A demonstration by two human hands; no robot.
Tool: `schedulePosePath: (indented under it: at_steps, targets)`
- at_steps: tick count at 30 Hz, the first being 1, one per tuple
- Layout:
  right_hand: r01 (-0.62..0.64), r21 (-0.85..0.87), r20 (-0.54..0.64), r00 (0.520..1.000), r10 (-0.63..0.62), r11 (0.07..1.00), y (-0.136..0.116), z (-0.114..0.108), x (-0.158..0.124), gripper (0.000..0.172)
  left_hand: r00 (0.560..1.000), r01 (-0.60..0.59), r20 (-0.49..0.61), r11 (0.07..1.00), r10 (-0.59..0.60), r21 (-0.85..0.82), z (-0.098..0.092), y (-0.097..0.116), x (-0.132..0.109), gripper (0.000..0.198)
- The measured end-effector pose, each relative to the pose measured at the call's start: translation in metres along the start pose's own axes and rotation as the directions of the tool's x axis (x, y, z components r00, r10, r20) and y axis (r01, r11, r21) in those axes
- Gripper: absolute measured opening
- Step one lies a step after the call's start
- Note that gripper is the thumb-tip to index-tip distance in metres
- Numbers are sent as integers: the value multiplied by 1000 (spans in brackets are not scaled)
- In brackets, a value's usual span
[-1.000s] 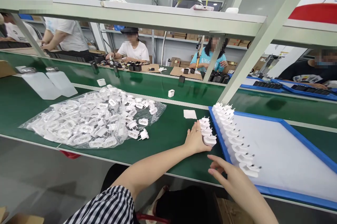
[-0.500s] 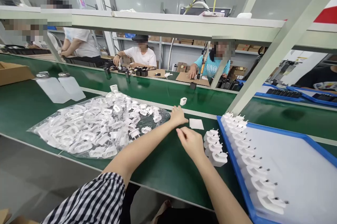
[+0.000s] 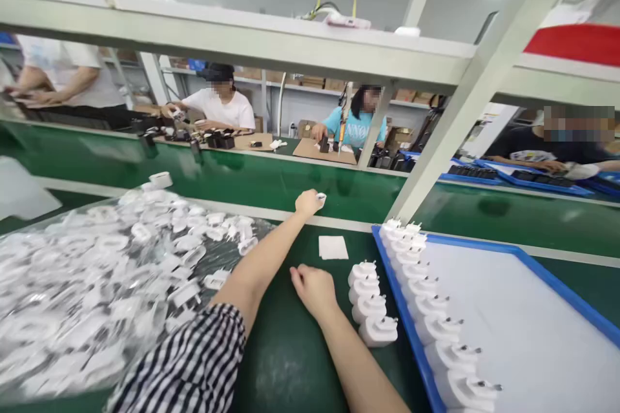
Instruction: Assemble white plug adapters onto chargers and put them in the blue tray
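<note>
Reaching over the green belt at the far side, my left hand [image 3: 307, 204] is closed on a small white plastic charger housing [image 3: 321, 198]. Closer to me, my right hand [image 3: 314, 289] hovers over the green worktop with fingers curled in; nothing shows in it. A white square pad [image 3: 333, 247] lies just beyond that hand. To its right several white plug chargers [image 3: 372, 305] stand in a short row, pins up. On the left, a clear plastic bag [image 3: 220, 256] spreads under a heap of loose white plug covers [image 3: 116, 251].
A blue-rimmed tray [image 3: 547, 274] at right holds a row of white chargers [image 3: 433, 309] along its left side. A slanted metal post [image 3: 450, 116] and a shelf beam [image 3: 271, 44] stand ahead. Co-workers [image 3: 358, 119] sit across the belt. A white bottle [image 3: 19, 190] stands far left.
My left hand has reached forward and taken hold of the white housing that was on the belt. My right hand stays low and curled. The view has turned right.
</note>
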State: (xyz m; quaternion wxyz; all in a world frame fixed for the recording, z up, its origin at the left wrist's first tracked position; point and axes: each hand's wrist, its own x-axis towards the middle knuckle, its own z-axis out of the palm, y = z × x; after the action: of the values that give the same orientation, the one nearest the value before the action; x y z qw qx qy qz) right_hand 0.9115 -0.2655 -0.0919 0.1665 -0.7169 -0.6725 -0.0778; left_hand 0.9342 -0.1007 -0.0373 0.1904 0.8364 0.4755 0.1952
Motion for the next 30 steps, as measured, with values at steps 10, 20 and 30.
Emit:
schedulePosePath:
  at_steps: [10, 20, 30]
  targets:
    - [-381, 228, -150, 896, 419, 896, 2, -16, -5, 29, 975, -122, 196, 991, 108, 61, -69, -65, -155, 27]
    - [-213, 419, -128, 948, 290, 883, -11, -25, -16, 25, 960, -83, 280, 929, -23, 362, -89, -103, -239, 58]
    - [519, 155, -333, 829, -450, 841, -43, -33, -31, 27, 940, -20, 327, 973, 98, -231, -108, -78, -228, 60]
